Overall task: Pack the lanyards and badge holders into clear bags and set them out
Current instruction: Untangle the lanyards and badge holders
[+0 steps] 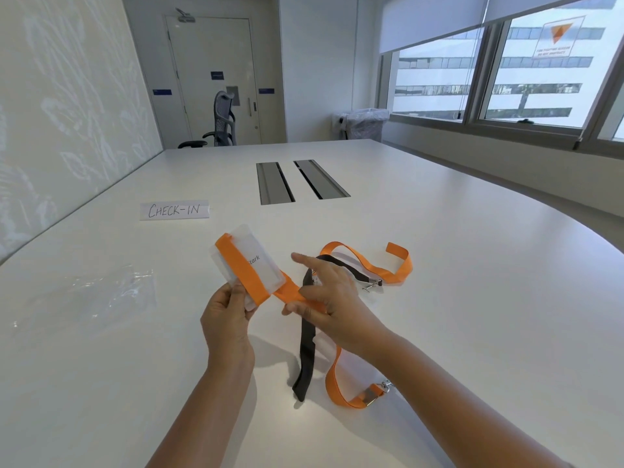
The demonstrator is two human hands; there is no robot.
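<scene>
Bags (101,292) left of lanyards (337,332), sign (174,210) behind

"CHECK-IN" handwritten on paper sign (174,210), "tark", perhaps partly hidden, on badge holder (260,265)

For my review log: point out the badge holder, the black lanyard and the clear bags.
badge holder (261,265), head view, printed card face.
black lanyard (306,352), head view, strap below the right hand.
clear bags (101,298), head view, middle of the crinkled plastic.

Orange lanyard (243,269) crossing a clear badge holder (266,265) with white insert and grey lettering. Black lanyard (306,346); second orange lanyard (368,265). White table (439,248); white sign (174,210), black handwriting.
</scene>
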